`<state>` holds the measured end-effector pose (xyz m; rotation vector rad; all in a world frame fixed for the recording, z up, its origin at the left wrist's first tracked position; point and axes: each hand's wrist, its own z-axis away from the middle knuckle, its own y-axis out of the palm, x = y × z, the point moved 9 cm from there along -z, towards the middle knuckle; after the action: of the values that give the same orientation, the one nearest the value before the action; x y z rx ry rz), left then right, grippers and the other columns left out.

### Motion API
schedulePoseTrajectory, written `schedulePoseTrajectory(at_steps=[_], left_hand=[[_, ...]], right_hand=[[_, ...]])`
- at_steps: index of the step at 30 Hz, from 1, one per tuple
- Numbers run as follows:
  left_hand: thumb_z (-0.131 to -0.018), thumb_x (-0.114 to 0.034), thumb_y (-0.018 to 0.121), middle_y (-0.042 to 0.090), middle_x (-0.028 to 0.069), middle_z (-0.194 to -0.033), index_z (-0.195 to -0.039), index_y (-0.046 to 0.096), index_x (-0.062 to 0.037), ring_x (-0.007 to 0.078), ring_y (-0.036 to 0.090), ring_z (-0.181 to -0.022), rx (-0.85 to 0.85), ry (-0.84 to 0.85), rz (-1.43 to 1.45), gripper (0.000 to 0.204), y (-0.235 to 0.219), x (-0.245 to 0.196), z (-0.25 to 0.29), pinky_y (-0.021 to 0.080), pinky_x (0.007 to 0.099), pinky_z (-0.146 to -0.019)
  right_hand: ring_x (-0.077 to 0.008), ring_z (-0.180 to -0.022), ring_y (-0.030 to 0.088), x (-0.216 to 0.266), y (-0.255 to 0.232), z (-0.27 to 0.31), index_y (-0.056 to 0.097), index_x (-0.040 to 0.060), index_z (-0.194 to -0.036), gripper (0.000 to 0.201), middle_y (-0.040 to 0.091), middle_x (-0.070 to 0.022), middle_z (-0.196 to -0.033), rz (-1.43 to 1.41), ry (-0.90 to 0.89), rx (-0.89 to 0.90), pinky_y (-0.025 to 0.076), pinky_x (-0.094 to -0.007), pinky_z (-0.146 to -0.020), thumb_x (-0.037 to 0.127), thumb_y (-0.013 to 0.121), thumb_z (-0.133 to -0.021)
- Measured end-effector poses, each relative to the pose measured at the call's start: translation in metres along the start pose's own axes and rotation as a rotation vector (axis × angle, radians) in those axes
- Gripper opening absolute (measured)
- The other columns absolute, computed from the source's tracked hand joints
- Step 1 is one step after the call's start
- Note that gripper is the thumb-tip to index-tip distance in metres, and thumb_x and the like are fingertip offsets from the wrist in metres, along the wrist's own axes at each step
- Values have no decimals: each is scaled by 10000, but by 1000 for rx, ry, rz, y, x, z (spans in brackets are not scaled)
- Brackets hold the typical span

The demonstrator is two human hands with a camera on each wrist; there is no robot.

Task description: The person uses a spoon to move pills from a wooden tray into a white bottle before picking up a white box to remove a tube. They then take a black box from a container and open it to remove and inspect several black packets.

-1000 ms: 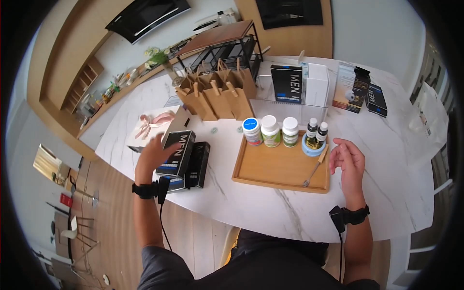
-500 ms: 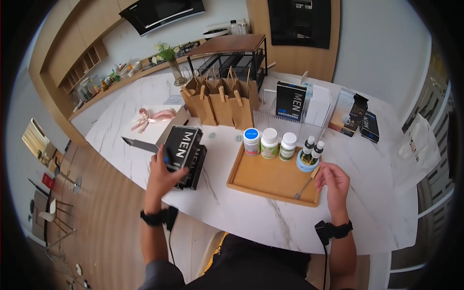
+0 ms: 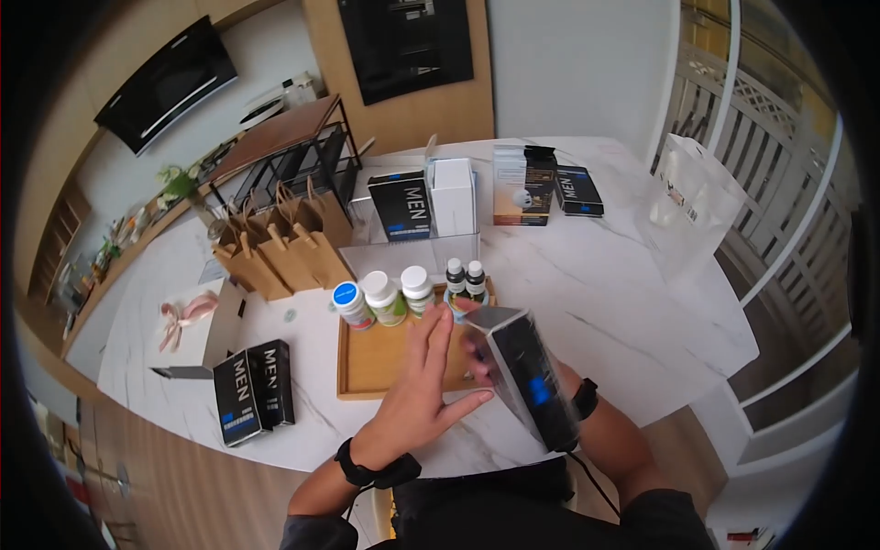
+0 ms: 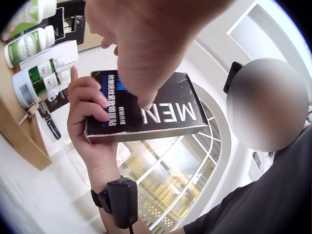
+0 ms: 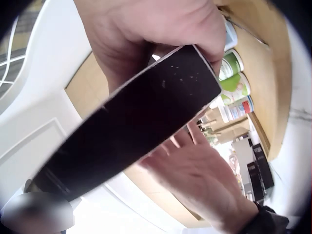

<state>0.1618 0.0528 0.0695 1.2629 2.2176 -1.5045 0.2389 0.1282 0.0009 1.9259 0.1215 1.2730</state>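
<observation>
My right hand (image 4: 87,109) grips one end of a black MEN box (image 3: 532,380), holding it tilted above the table's front. Curled fingers of that hand show over the box's face in the left wrist view. My left hand (image 3: 412,399) is beside the box with fingers straight and thumb stretched out. In the right wrist view, its palm (image 5: 195,170) faces the box's far side. A plain dark narrow side (image 5: 131,122) of the box fills much of that view. Two more black MEN boxes (image 3: 236,403) lie together on the table at the left.
Behind the hands is a wooden tray (image 3: 357,367) with three white-capped or blue-capped bottles (image 3: 383,298) and two small dark bottles (image 3: 465,280). Farther back stand brown paper bags (image 3: 284,257), a clear rack (image 3: 412,257) with boxes, and a plastic bag (image 3: 692,202). A ribboned white box (image 3: 197,325) sits left.
The left hand reached onto the stacked black boxes and gripped one. That box is now up in the right hand, and the left hand has come off it. The head view has turned right.
</observation>
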Motion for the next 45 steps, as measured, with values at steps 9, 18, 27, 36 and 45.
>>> schedulePoseTrajectory(at_steps=[9,18,27,36,45], left_hand=[[-867,-71,633,567,106,-1108,-1479,306,-23,122,613,-813,-76,-108,337,696,-49,-24,-40,492,244,-699],[-830,-90,691,582,74,-902,-1440,414,-112,114,641,-700,56,-182,246,670,-36,12,-64,480,230,-531],[-864,-39,610,568,49,-866,-1450,382,-97,90,570,-703,109,-309,211,631,-35,29,-57,456,233,-600],[-783,-37,709,626,118,-944,-1183,592,-36,294,617,-835,-246,313,-217,417,-33,-28,-57,486,359,-698],[-827,-72,683,619,157,-976,-1213,574,13,302,596,-835,-242,157,-46,410,-23,-20,-53,480,359,-725]], right_hand=[[-98,-792,657,63,-73,25,590,-12,-1166,451,678,-55,-945,253,-278,-718,537,-232,-721,392,582,-966],[-47,-863,595,112,-69,43,523,10,-1339,446,674,-36,-980,677,-532,-742,494,-212,-783,189,640,-947],[-33,-815,589,119,-81,49,545,20,-1326,412,672,-10,-941,831,-485,-758,486,-198,-754,247,583,-983],[-49,-855,606,90,-119,52,561,54,-1318,445,666,-21,-1001,474,-387,-844,505,-207,-770,374,451,-1030],[-31,-850,566,95,-112,60,527,48,-1355,444,637,6,-954,555,-538,-845,475,-190,-792,347,439,-1039]])
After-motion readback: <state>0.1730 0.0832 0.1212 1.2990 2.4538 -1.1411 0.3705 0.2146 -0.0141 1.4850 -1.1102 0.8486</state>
